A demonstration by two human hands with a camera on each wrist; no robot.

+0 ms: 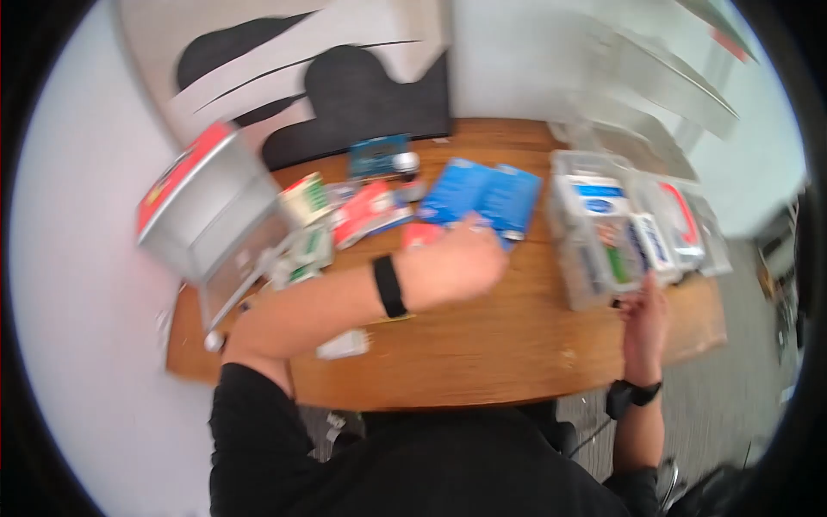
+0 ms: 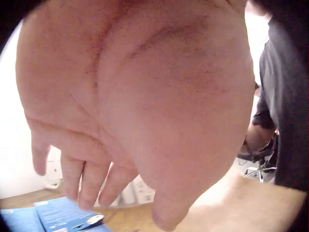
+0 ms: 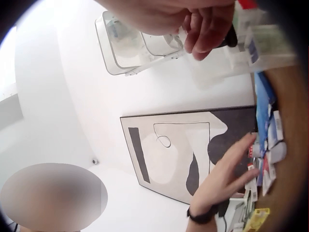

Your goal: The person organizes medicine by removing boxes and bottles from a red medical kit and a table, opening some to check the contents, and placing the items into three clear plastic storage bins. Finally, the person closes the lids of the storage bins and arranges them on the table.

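My left hand [image 1: 465,258] reaches over the table, its fingers over the near edge of two blue flat packets [image 1: 482,196]. In the left wrist view its bare palm [image 2: 140,96] fills the picture, fingers loosely extended and holding nothing. My right hand [image 1: 644,323] is at the near side of a clear plastic box [image 1: 579,289]. Its fingers curl at a small black object [image 3: 232,36], whose kind I cannot tell. Inside the box stand a blue-and-white carton [image 1: 600,196] and a slim white box [image 1: 652,241].
An open metal case [image 1: 207,215] with red trim stands at left. Red-and-white packs [image 1: 370,211], green-and-white packets [image 1: 310,250] and a small white-capped bottle [image 1: 406,164] lie mid-table. A raised clear lid [image 1: 663,77] is behind the box. A white piece [image 1: 343,345] lies near the front edge.
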